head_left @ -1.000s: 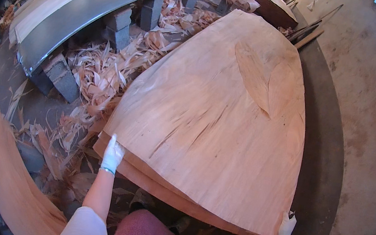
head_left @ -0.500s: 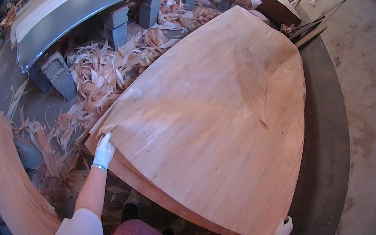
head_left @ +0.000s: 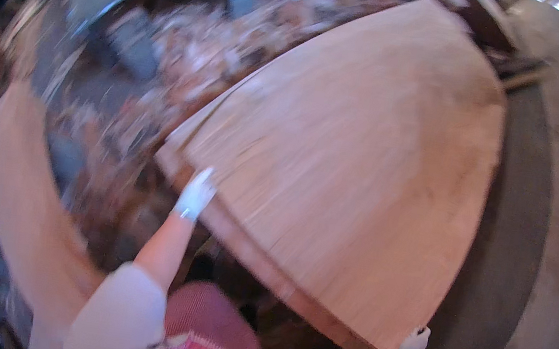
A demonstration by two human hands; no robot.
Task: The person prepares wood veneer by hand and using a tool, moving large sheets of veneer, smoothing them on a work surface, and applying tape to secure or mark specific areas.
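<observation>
One big wood veneer sheet (head_left: pixel 345 162) lies in front of the person, on top of more sheets (head_left: pixel 284 290). The white-gloved left hand (head_left: pixel 197 193) pinches its near edge. The white-gloved right hand (head_left: pixel 414 344) curls round one small dark thing (head_left: pixel 422 330) by the right corner; I cannot tell if it grips the sheet too.
</observation>
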